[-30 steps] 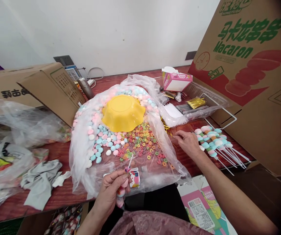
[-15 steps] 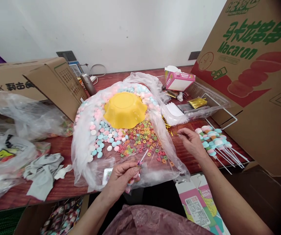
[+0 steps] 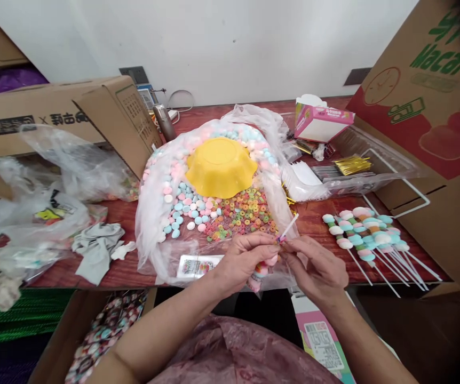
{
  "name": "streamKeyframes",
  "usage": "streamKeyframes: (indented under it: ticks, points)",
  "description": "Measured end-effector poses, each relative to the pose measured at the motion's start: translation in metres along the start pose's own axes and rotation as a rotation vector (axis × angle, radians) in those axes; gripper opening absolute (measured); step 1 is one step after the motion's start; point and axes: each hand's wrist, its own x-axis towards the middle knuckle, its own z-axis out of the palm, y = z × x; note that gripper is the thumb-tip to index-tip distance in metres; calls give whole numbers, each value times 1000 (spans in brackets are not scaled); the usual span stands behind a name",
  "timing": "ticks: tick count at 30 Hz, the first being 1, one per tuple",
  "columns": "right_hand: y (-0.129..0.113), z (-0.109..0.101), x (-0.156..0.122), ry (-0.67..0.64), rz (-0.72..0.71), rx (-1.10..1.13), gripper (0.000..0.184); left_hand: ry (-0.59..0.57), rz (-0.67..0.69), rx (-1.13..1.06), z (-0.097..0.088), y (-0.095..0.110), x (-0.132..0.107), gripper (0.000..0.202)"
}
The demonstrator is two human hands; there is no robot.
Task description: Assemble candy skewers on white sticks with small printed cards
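My left hand is closed round a candy skewer; its white stick pokes up to the right and pastel sweets show below the fingers. My right hand has come beside it and pinches at the top of the skewer's wrapping, seemingly with a thin gold tie I cannot clearly see. Just beyond my hands lies a clear plastic bag spread open with pastel round candies, colourful ring candies and an upturned yellow bowl. Several finished skewers lie to the right.
A clear tray with gold twist ties and a pink carton sit at the back right. Large cardboard boxes stand on the left and right. Crumpled plastic bags and a grey cloth lie on the left.
My right hand came back from near the tray to the skewer in my left hand. The left hand rose and moved right with the skewer. The camera view shifted left.
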Motion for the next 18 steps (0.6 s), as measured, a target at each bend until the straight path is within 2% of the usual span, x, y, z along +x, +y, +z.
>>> streamKeyframes:
  ticks: [3,5,7,11,14,18]
  points:
    - [-10,16,-10,-24,73,19,57,116,76,-40,-6,-8,1,39]
    - [-11,24,-16,-68,153,57,55,174,63,-104,-17,-11,-4,38]
    - [-12,31,-17,-90,172,82,48,200,48,-153,-31,-11,-13,38]
    - [-16,46,-5,-167,41,63,26,225,25,-144,-54,-8,-34,39]
    - [-23,61,2,-233,-67,75,24,215,-2,-74,-62,-11,-47,39]
    - [-35,77,-6,-285,-15,128,17,250,71,-80,-68,-21,-55,35]
